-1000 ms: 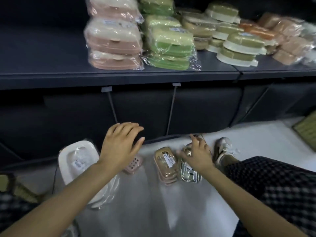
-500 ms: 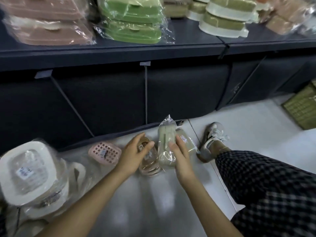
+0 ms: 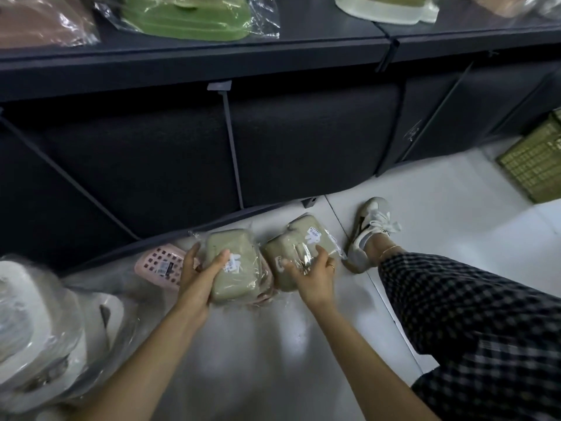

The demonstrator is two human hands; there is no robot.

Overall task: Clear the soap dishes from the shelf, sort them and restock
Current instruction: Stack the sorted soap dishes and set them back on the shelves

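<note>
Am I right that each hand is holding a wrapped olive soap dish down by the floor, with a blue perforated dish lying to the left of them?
Not quite: the perforated dish is pink, not blue, as the head view shows. The rest holds: the left hand grips one wrapped olive soap dish, the right hand holds the other wrapped olive dish, both low by the floor.

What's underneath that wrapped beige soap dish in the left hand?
A pinkish wrapped soap dish peeks out beneath the beige soap dish held by the left hand. Most of it is covered.
</note>
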